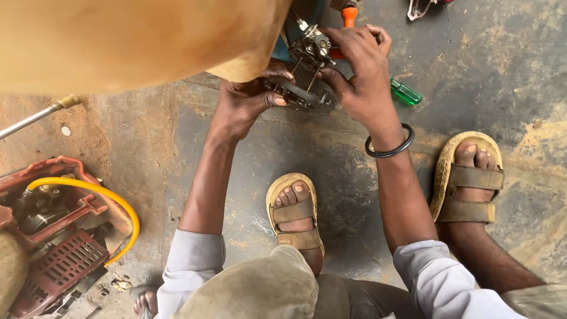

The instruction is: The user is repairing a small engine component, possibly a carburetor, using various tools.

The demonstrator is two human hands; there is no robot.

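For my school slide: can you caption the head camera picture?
Left hand and right hand grip a small grimy metal engine part above a stained concrete floor.

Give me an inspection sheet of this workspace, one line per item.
Surface: stained, dusty concrete floor.
Job's things: small metal engine part, held off the floor.
Clutter: green-handled screwdriver beside the right hand; orange-handled tool behind the part.
Grippers: left hand and right hand both grip the part.
Cables: yellow hose looping over the red engine.
Surroundings: metal rod at left; the person's sandals.
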